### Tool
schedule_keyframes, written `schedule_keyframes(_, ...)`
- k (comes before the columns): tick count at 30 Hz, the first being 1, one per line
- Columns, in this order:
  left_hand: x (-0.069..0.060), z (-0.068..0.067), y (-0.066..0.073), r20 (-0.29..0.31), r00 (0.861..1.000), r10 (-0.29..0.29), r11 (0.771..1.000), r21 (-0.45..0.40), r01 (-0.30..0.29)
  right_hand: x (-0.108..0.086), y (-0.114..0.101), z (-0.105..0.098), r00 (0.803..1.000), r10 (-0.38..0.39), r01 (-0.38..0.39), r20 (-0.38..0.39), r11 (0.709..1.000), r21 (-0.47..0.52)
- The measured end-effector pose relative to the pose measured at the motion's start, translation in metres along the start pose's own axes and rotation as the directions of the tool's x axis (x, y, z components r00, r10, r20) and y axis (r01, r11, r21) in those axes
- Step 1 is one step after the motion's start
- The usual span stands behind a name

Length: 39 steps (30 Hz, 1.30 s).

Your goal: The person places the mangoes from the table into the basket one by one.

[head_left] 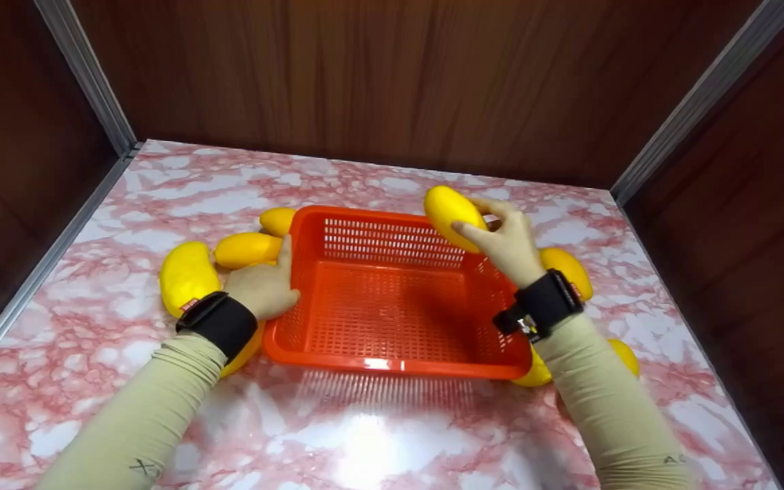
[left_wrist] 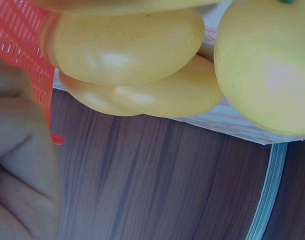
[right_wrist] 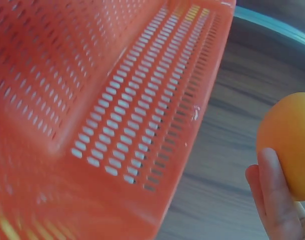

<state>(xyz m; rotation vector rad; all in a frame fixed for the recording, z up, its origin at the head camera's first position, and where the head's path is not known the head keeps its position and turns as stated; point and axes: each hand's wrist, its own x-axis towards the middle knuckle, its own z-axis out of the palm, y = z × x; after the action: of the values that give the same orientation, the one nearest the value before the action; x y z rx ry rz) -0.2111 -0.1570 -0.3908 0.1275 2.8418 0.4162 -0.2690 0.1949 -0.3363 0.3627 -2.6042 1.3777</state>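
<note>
My right hand grips a yellow mango between thumb and fingers, above the back right corner of an orange-red plastic basket. In the right wrist view, fingertips press the side of that mango, beside the perforated basket wall. At the basket's left side, my left hand holds the rim, thumb over the edge and index finger along it. Part of this hand appears in the left wrist view. The basket's inside shows a bare perforated floor.
Left of the basket lie several mangoes, among them a curved one and another by the left hand. More, such as one mango, lie at the right, partly behind the forearm. Brown wood-grain panels enclose the marbled tabletop.
</note>
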Motion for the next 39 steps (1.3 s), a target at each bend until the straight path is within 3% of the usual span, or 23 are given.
schedule_keyframes(7,-0.001,0.003,-0.002,-0.009,1.0,-0.01,1.0,0.001,0.01,0.0,0.006,0.022,1.0,0.014,-0.015,0.026,0.999,0.039)
schedule_keyframes(13,-0.003,0.001,-0.002,-0.002,1.0,-0.01,1.0,-0.007,0.01,-0.002,0.012,0.036,1.0,0.006,-0.005,0.024,1.0,-0.016)
schedule_keyframes(30,-0.003,0.001,0.002,-0.011,1.0,0.004,1.0,0.016,-0.004,-0.003,0.024,0.045,0.999,-0.024,0.026,0.036,0.997,-0.072)
schedule_keyframes(39,-0.003,0.001,0.002,-0.019,1.0,0.0,1.0,0.023,0.001,-0.003,0.026,0.049,0.996,0.017,-0.014,0.087,0.999,-0.035)
